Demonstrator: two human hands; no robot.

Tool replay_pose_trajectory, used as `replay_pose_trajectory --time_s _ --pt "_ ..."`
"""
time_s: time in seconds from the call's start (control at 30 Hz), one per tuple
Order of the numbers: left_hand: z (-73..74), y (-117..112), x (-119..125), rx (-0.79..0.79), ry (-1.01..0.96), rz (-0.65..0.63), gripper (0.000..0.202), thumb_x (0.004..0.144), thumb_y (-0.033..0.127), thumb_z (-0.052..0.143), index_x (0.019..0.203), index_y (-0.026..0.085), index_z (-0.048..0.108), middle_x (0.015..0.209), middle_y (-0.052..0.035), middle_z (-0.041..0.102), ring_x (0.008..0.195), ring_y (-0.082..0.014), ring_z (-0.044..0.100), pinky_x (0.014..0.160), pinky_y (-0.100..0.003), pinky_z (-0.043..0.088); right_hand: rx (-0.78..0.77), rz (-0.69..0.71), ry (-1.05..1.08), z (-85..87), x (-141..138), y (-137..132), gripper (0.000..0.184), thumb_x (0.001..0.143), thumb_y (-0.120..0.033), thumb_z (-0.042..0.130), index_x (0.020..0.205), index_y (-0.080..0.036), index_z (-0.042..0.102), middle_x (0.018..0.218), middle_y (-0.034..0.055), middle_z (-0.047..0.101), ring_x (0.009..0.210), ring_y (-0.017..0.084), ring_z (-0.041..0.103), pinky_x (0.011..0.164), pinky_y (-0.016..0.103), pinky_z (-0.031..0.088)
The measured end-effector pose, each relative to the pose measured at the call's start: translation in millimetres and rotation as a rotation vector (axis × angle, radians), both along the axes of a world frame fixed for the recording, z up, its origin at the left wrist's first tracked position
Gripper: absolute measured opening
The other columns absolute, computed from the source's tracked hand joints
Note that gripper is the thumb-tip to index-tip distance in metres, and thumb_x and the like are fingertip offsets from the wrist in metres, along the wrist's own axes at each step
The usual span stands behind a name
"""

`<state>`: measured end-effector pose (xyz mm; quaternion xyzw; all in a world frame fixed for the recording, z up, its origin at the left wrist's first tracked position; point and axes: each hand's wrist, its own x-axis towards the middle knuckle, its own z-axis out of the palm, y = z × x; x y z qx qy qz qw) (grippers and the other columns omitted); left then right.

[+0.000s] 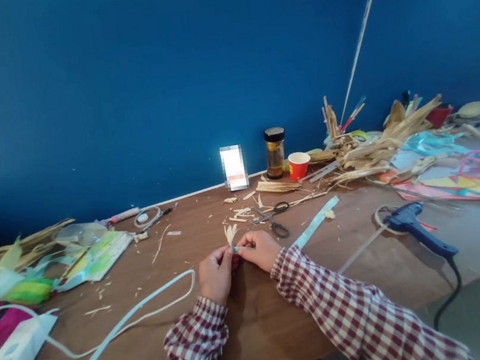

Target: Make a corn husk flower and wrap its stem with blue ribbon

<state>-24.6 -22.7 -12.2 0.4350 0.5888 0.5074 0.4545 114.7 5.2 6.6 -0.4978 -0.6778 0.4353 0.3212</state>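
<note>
From where I stood, the far left of the brown tabletop (264, 339) held a white power strip (20, 357), with a crumpled picture sheet (107, 254) behind it; its green and yellow patches were plain enough, but I made out no words.

Nearer the middle, the person's left hand (217, 273) had its thumb and fingers closed on the foot of a small husk tuft (230, 234), which stood upright above the fingertips, its pale ends fanned out. The tuft seemed next to weightless to me, papery and dry, springy along its length and liable to split or shed strands at the tips. The gathered base looked the right place to grip, with a light pinch, leaving the fan untouched. A narrow blue strip (243, 247) showed beside that base, thin and pliable by its look; whether it went round the tuft I could not tell. The right hand (258, 249) pinched it, its fingertips close against the left's.

Behind the hands stood a bright white panel (233, 166), too blurred to read. Farther right came dark scissors (271, 216), a black-lidded jar (276, 159) with no label I could read, and a red paper cup (300, 166) bearing a yellow mark I couldn't decipher. Past a pale blue ribbon (317, 222) lay heaped husks (371, 151) and a blue glue gun (423, 231), no brand legible.
</note>
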Motion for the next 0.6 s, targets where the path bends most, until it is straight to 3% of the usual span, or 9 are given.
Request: replay_pose_trajectory --time_s 0.2,0.6 --pt "-4.0 0 -2 0.044 0.072 -0.011 0.03 0.065 0.039 0.064 0.083 0.016 0.07 0.067 -0.004 0.069 0.063 -0.0176 0.062 0.06 -0.026 0.048 0.042 -0.047 -0.014 -0.2 -2 -3 0.015 0.067 -0.026 0.056 0.07 -0.014 0.065 0.055 0.0005 0.057 0.049 0.009 0.045 0.044 0.019 0.03" --pt "15.0 -1 5 -0.067 -0.231 0.048 0.027 0.052 0.032 0.076 0.072 0.014 0.069 0.06 0.0001 0.066 0.054 -0.0094 0.056 0.055 -0.02 0.045 -0.089 -0.006 0.15 5.2 -1 -4 0.02 0.065 -0.027 0.057 0.073 -0.011 0.065 0.052 -0.001 0.053 0.046 0.007 0.038 0.043 0.018 0.029"
